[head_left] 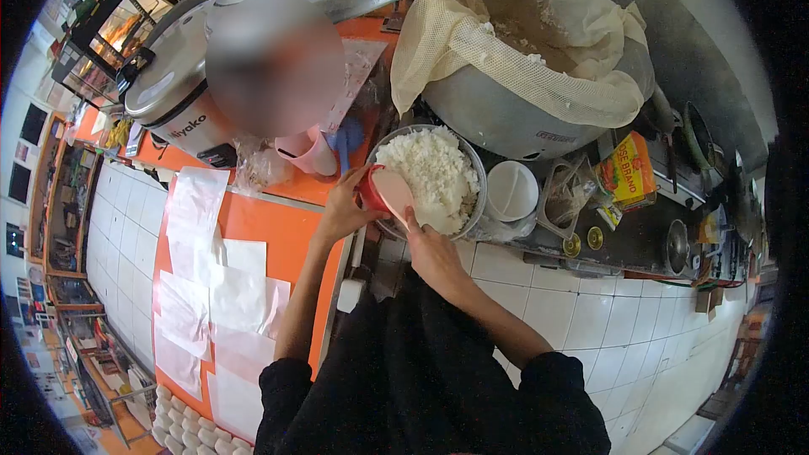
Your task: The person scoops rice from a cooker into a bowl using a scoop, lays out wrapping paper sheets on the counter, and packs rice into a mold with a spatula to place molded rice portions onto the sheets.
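Note:
A round metal basin [482, 173] heaped with white cooked rice [430, 170] stands in front of me. At its left rim my left hand [344, 209] is closed around a small red cup [369, 196]. The cup's inside is mostly covered by a pale pink rice paddle [393, 190]. Its handle is gripped in my right hand [436, 259], at the near side of the basin. The blade lies over the red cup, beside the rice. Left of the basin are a pink plastic jug [313, 152] and a blue plastic item [345, 139].
A large metal pot [514, 118] lined with netted cloth stands beyond the basin. A rice cooker [173, 105] is at the back left. White paper sheets [240, 286] lie on the orange table [291, 232]. A white tub [512, 190] and a yellow box [628, 170] are to the right.

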Motion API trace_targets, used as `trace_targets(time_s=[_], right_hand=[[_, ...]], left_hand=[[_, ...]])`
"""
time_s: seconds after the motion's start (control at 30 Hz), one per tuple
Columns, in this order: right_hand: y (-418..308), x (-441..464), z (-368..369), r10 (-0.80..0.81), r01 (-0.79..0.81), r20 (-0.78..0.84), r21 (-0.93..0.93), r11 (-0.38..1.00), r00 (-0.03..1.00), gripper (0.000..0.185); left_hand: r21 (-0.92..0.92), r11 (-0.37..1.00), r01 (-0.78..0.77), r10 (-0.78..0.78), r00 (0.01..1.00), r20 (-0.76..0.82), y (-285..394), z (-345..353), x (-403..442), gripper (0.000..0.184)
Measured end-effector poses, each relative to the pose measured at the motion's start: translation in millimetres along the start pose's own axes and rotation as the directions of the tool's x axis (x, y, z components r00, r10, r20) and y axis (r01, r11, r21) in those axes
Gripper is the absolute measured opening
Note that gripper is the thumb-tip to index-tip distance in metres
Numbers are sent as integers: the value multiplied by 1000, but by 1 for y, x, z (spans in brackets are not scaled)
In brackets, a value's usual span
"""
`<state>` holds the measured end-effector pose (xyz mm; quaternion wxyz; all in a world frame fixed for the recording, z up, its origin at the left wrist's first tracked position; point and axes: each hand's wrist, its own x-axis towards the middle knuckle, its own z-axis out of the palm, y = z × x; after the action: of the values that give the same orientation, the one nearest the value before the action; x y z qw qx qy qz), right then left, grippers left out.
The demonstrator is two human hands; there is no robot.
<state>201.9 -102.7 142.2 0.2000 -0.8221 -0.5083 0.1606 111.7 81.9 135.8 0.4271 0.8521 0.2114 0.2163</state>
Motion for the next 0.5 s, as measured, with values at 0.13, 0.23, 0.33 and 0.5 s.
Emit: trace_targets(time_s=[0.13, 0.23, 0.33, 0.5], right_hand=[[31, 26, -26, -83, 64, 150, 122, 990, 985, 39], [54, 39, -61, -147, 93, 128, 360, 928, 981, 27], [40, 32, -47, -65, 79, -46, 436, 897, 997, 18], [24, 16, -15, -175, 175, -26, 296, 939, 984, 21]], left_hand=[[224, 974, 40, -44, 999, 13, 13, 2, 4, 83], [132, 991, 31, -32, 999, 2, 20, 0, 5, 81], [-85, 996, -18, 13, 998, -57, 9, 7, -7, 81], [-93, 995, 19, -28, 995, -97, 6, 16, -15, 82]])
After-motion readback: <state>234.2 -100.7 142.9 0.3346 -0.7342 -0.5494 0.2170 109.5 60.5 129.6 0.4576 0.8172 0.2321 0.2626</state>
